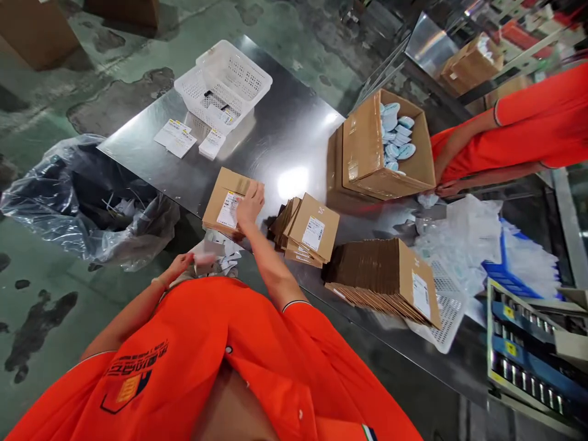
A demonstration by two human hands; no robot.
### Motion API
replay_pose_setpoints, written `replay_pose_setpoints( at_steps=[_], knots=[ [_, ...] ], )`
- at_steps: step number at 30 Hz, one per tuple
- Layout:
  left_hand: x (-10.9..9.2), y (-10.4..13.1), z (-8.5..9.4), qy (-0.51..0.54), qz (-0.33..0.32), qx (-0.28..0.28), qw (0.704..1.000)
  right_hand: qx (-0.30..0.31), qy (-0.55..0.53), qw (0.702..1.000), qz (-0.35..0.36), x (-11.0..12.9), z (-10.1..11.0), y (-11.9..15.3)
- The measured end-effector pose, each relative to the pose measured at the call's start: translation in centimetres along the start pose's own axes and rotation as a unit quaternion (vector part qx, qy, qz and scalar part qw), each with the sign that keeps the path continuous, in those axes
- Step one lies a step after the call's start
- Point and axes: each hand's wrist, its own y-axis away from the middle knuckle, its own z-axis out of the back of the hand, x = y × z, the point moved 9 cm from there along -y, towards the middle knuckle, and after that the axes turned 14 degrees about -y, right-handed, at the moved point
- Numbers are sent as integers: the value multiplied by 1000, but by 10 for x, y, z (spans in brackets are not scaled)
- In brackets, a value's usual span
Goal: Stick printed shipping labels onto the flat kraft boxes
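My right hand (pixel 250 202) rests on a flat-folded cardboard box (pixel 232 179), its fingers spread beside a printed white label (pixel 229 209) on the top face. This box lies on a stack at the table's near edge. Lower down, my left hand (pixel 180 265) is closed, with a pale, motion-blurred slip of paper (pixel 207 258) at its fingertips. Crumpled white paper scraps (pixel 227 262) lie under that slip, in front of my body. Right of my right hand stands a fanned pile of labelled flat boxes (pixel 321 222).
A long row of folded boxes (pixel 367 269) leans on the steel table (pixel 275 131). Label sheets (pixel 176 138) lie near a white plastic basket (pixel 248 76). An open carton (pixel 367 141) holds pale oval items, beside a co-worker's arms (pixel 468 144). A plastic-lined bin (pixel 59 202) stands left.
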Motion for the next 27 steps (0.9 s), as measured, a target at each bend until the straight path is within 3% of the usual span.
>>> replay_pose_setpoints(
  at_steps=[2, 5, 7, 11, 13, 15, 20, 22, 25, 27],
  knots=[
    [-4, 2, 16, 17, -12, -35, 999, 93, 3, 994, 59, 21, -29, 20],
    [-44, -7, 28, -2, -67, -79, 995, 182, 22, 978, 103, 30, -52, 39],
    [-78, -20, 33, -24, -105, -120, 987, 168, 31, 982, 78, 14, -41, 36],
    [-122, -45, 30, -95, -106, -158, 977, 31, 34, 998, -51, -41, 17, 25],
    [-130, -50, 22, -150, -97, -156, 971, -2, 19, 993, -113, -60, 33, 28],
    [-135, -48, 10, -187, -96, -153, 966, 0, -8, 988, -156, -69, 36, 32],
    [-148, -33, -35, -135, -151, -66, 977, -14, -53, 978, -203, -79, 51, 32],
    [-144, -29, -24, -134, -127, -126, 975, -10, -54, 978, -202, -84, 60, 30],
    [-130, -30, 19, -128, -60, -250, 958, -20, -62, 984, -165, -85, 67, 32],
    [-126, -40, 45, -90, -58, -266, 958, -22, -85, 988, -127, -78, 59, 37]
  ],
)
